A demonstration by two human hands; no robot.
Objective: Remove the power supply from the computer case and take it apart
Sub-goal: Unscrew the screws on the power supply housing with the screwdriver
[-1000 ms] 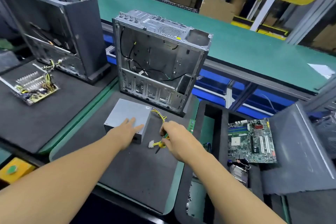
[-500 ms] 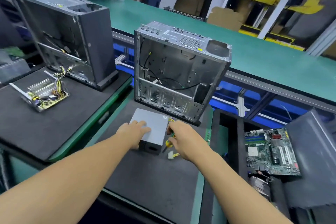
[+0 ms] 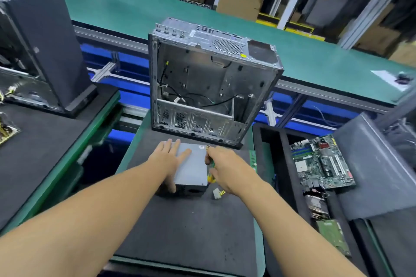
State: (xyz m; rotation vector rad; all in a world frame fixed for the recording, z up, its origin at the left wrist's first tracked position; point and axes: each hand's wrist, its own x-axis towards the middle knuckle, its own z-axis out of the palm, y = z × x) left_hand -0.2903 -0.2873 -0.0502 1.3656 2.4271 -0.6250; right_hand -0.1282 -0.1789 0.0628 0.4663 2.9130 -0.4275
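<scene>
The grey metal power supply [image 3: 192,167] lies flat on the dark foam mat [image 3: 186,231], just in front of the open computer case [image 3: 211,87], which stands upright and empty apart from a few black cables. My left hand [image 3: 167,159] rests flat on the box's left part, thumb down its near side. My right hand [image 3: 225,168] is at the box's right edge, closed on a green-and-yellow handled screwdriver [image 3: 211,172]. The supply's yellow wires end in a white connector [image 3: 216,193] lying on the mat below my right hand.
A second dark case [image 3: 45,51] stands on the left mat, with an opened circuit board [image 3: 6,130] at the far left edge. A black tray [image 3: 283,164] to the right holds a green motherboard [image 3: 322,164] and smaller parts. A green conveyor belt [image 3: 315,51] runs behind.
The view has swung left and closer, so the case and power supply sit more central. My hands stay on the power supply; my right hand has moved up along its right edge.
</scene>
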